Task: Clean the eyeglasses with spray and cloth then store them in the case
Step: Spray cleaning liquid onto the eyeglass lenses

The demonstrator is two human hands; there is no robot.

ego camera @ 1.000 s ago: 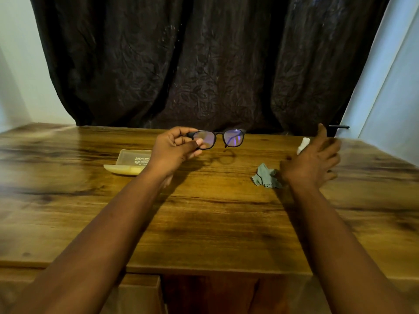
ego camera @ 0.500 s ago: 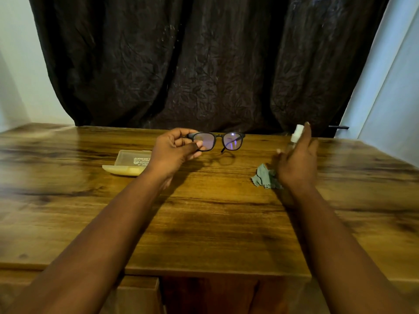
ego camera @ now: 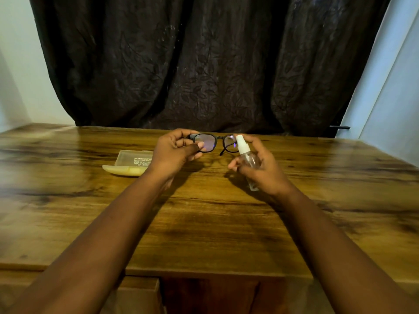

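My left hand [ego camera: 174, 152] pinches the left end of the black-framed eyeglasses [ego camera: 212, 143] and holds them above the wooden table [ego camera: 204, 223], lenses toward me. My right hand [ego camera: 260, 168] grips a small clear spray bottle [ego camera: 247, 159] with a white nozzle, tilted so its top sits right in front of the right lens. The open translucent yellowish case [ego camera: 130, 163] lies on the table to the left of my left hand. The cleaning cloth is hidden behind my right hand.
A dark curtain [ego camera: 204, 64] hangs behind the table's far edge. Pale walls stand at both sides. A drawer front [ego camera: 136, 295] shows under the table's near edge.
My right hand picked the spray bottle up from the table's right side and carried it left to the glasses. It now covers the cloth. My left hand kept the glasses nearly still.
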